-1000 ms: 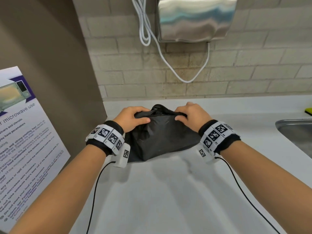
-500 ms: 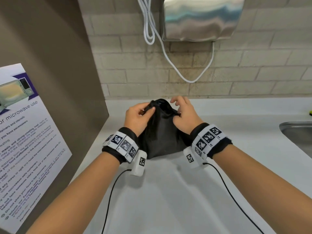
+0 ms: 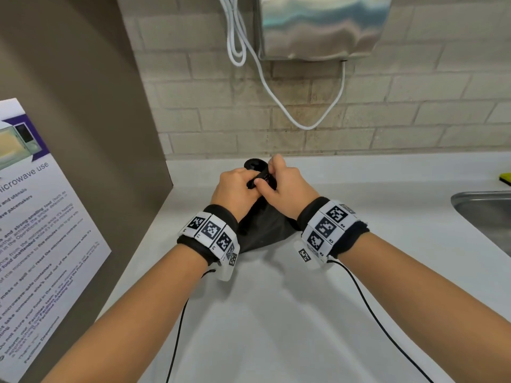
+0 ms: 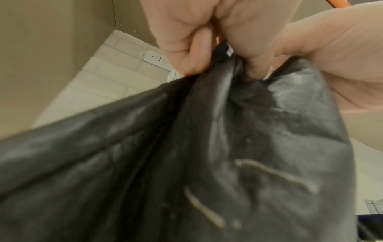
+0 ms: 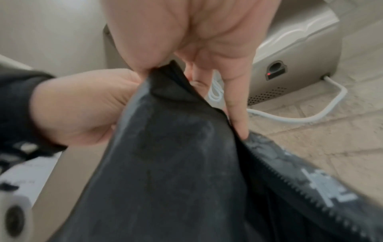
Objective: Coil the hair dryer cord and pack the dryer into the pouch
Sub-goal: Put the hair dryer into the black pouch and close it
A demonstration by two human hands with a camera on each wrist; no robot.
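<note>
The black pouch [image 3: 262, 228] stands on the white counter [image 3: 276, 313], its mouth gathered into a narrow bunch near the back wall. My left hand [image 3: 237, 189] grips the gathered top from the left, fingers curled round the fabric [image 4: 196, 49]. My right hand [image 3: 279, 186] pinches the same top from the right, thumb on the pouch edge [image 5: 153, 65]. A small black loop [image 3: 254, 164] sticks up behind the knuckles. In both wrist views the pouch [image 4: 186, 163] [image 5: 176, 163] fills the lower frame. No hair dryer or cord shows; the pouch's inside is hidden.
A steel wall hand dryer [image 3: 320, 23] hangs above with a white cable [image 3: 304, 125] looping below it. A sink [image 3: 484, 214] lies at the right edge, with a yellow item [image 3: 506, 178] behind it. A brown side panel with a microwave poster [image 3: 41, 217] bounds the left.
My hands have moved from the pouch's two sides to meet at the middle. The wide mouth is now bunched narrow, and the pouch stands taller and narrower.
</note>
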